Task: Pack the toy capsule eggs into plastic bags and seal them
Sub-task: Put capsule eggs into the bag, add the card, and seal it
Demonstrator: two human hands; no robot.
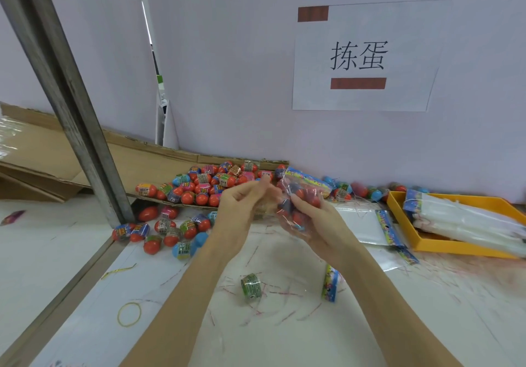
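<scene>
A clear plastic bag (302, 196) with a colourful printed header strip holds several red capsule eggs and hangs above the white table. My right hand (316, 224) cups the bag from below, fingers curled round it. My left hand (242, 210) pinches the bag's left edge near the top. A heap of capsule eggs (212, 184) lies on a flat cardboard sheet behind my hands. More loose eggs (168, 233) are scattered on the table to the left.
An orange tray (427, 245) at the right holds a bundle of empty bags. Flat empty bags (373, 227) lie beside it. A label roll (252, 285), a small printed packet (330, 282) and a yellow rubber band (129, 314) lie near me. A metal post (71, 93) slants at left.
</scene>
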